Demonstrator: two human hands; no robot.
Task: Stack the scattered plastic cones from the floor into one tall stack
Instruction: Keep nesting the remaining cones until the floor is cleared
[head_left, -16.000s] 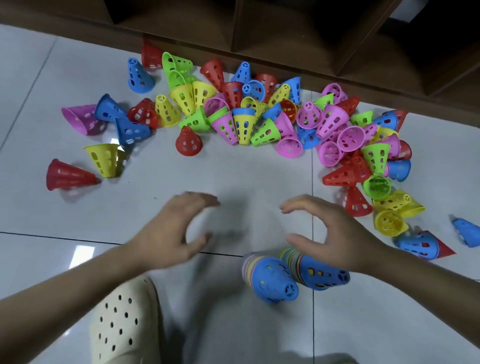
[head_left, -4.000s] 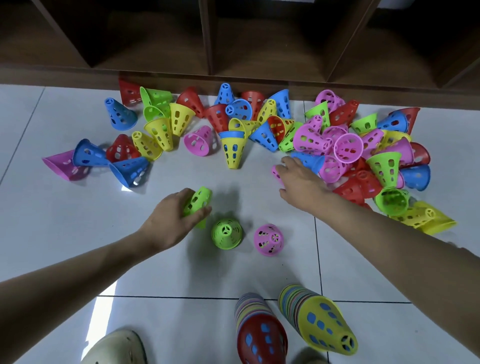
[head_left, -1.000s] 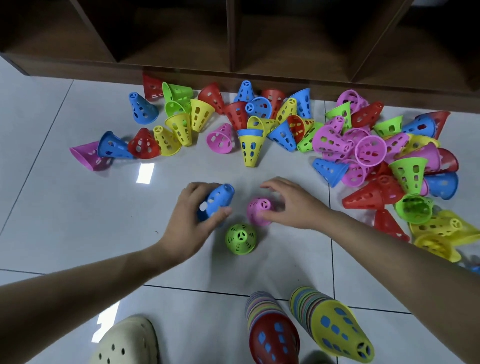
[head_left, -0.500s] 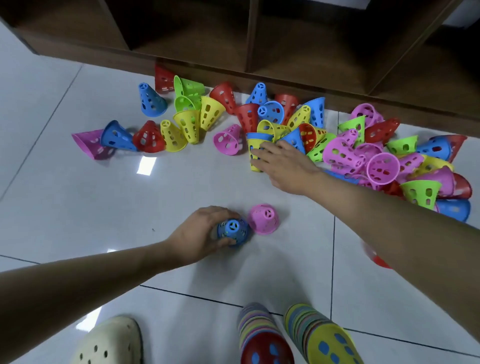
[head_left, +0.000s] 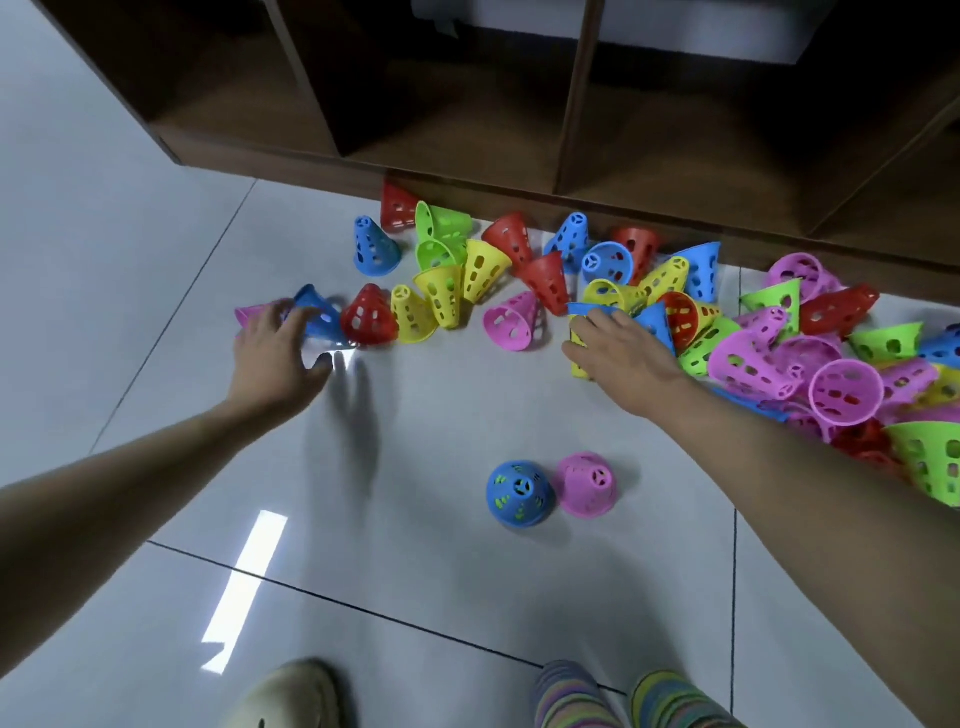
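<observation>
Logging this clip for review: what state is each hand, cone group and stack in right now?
Left hand: open, fingers spread, reaching at the blue cone.
Right hand: on the yellow cone, grip unclear.
Blue-topped cone stack: upright on the floor.
Pink cone: upright, beside it.
Scattered cones: mostly tipped over, unstacked.
Two tall stacks: at the bottom edge, cropped.

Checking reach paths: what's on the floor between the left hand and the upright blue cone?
Head view: nothing; bare tile between left hand and blue cone, only the hand's shadow.
</observation>
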